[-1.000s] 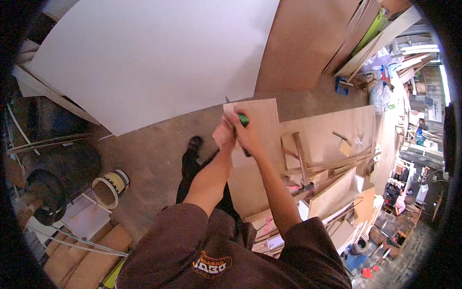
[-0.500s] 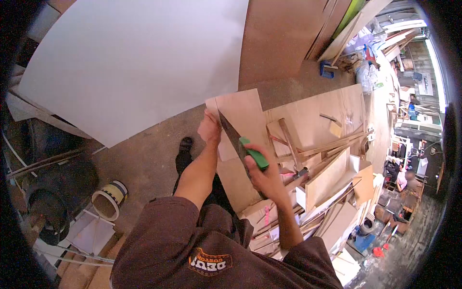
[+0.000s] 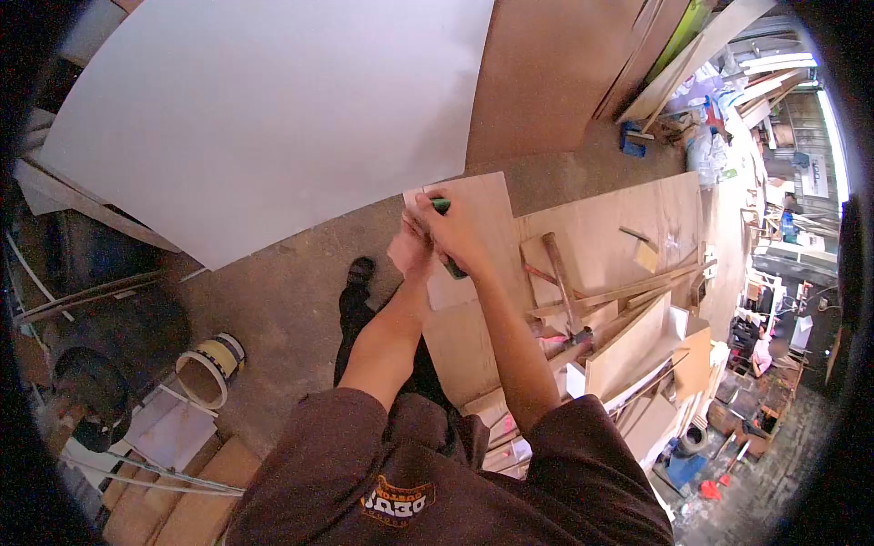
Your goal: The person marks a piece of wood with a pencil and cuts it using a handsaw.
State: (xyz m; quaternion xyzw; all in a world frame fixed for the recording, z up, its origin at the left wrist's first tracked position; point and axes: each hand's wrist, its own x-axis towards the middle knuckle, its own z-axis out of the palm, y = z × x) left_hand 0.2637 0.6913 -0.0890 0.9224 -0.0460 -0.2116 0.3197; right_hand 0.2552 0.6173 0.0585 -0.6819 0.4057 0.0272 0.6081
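My right hand (image 3: 452, 232) is closed round the green handle of a handsaw (image 3: 441, 206); its blade is hidden from me. That hand is close above my left hand (image 3: 411, 246), and I cannot tell whether they touch. The fingers of my left hand are partly covered, but they grip the near-left edge of a pale plywood board (image 3: 478, 205). Below it lies another light wooden panel (image 3: 462, 350), close to my legs.
A hammer (image 3: 566, 287) lies on piled wood offcuts at right. A large white sheet (image 3: 273, 109) stands ahead, beside a brown panel (image 3: 537, 82). A bucket (image 3: 202, 378) lies tipped at left. A person (image 3: 763, 355) is far right.
My right hand and the saw handle have moved forward and left, up beside my left hand. The blade, seen before across the board, is now hidden. The view has shifted slightly.
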